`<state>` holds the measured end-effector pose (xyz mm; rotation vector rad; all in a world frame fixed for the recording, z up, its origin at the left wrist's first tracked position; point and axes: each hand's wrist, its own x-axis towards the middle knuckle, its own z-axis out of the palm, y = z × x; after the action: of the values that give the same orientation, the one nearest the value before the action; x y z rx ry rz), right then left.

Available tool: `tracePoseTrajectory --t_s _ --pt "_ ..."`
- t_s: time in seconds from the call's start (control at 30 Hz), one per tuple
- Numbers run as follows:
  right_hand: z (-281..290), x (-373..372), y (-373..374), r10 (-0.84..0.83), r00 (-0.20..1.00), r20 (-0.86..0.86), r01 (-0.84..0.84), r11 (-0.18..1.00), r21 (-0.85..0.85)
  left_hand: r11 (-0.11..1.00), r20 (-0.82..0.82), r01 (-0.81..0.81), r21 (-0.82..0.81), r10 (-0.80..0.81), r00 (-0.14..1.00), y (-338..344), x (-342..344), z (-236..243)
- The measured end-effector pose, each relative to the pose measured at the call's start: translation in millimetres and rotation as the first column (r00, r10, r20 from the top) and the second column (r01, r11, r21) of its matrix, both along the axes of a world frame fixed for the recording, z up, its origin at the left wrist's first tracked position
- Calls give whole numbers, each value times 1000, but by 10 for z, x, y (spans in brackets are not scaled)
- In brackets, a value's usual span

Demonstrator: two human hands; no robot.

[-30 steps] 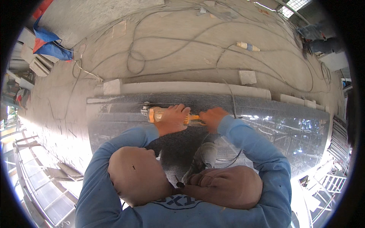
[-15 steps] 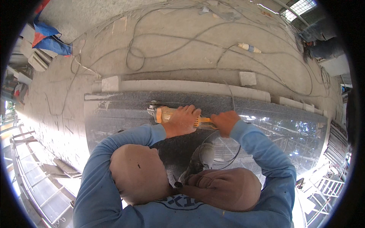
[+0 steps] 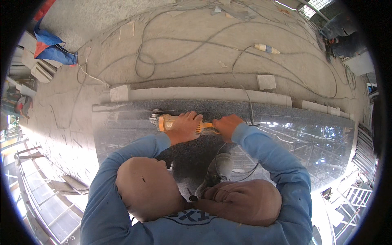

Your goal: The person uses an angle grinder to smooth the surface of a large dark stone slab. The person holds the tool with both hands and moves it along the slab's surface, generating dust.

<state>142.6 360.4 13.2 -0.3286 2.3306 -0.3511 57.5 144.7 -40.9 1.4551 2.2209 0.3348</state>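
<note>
Looking down onto a dark, glossy slab (image 3: 302, 141), long and set crosswise, with glare and reflections over its right part. Left of the middle, toward the slab's far edge, a yellow grinder (image 3: 166, 122), aligned lengthwise, metal head to the left, rear end to the right. Left hand (image 3: 185, 127) wrapped over the grinder's body, fingers curled toward the far side. Right hand (image 3: 228, 126) clasped around the rear end, just right of the left hand, with a narrow gap between. At the grinder's head, a thin line along the slab's far strip; contact between disc and stone too small to tell. Pale blue sleeves (image 3: 273, 153) on both arms, curved around two bent knees (image 3: 147, 185) in brown cloth at the near side. Near the right forearm, a loop of dark cord (image 3: 254, 168). Just beyond the slab, a pale strip (image 3: 212, 94) and a small block (image 3: 266, 82). Farther off, on a dusty floor (image 3: 196, 59), long looping cables (image 3: 204, 43) and a pale connector (image 3: 266, 49) with a blue band. Far left, blue and red cloth (image 3: 51, 45). Far right, another person's dark-clothed legs (image 3: 347, 48).
</note>
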Motion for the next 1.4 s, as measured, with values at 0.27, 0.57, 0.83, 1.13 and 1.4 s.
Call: tracePoseTrajectory --t_s 0.27,0.57,0.83,1.13,1.4 --pt "356 135 145 -33 998 47 31 999 39 995 15 38 95 -40 999 183 125 167" --pt "437 232 249 -35 999 16 34 996 79 990 36 39 139 -44 998 307 194 262" --pt "189 142 106 -45 999 -14 46 999 17 997 38 7 71 -9 999 122 90 88" --pt "-19 -1 -43 -11 1000 5 11 1000 20 1000 12 0 -12 0 1000 -24 -13 28" --pt "312 155 146 -31 999 11 30 999 44 997 10 32 66 -33 999 194 140 189"
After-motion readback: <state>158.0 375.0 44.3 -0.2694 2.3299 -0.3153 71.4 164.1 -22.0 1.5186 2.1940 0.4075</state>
